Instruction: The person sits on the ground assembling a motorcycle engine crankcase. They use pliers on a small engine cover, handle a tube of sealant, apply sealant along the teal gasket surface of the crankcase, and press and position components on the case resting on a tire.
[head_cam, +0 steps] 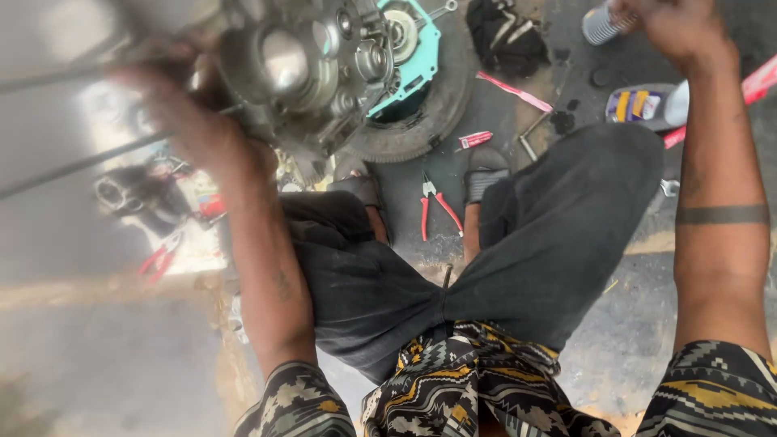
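Gripping hand: left hand (190,121), blurred, clasps the grey engine casing (303,69) at its left side.
Right hand (668,24): closed around a ribbed metal cylinder (600,24), well apart from the casing.
Floor: red-handled pliers (437,206) between the feet.

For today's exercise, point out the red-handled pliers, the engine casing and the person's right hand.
Red-handled pliers (435,209): head view, on the handles.
Engine casing (301,69): head view, on its metal face.
Right hand (668,20): head view, back of the hand.

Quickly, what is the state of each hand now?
Left hand: blurred, on the grey engine casing; grip cannot be told.
Right hand: closed on a ribbed grey can.
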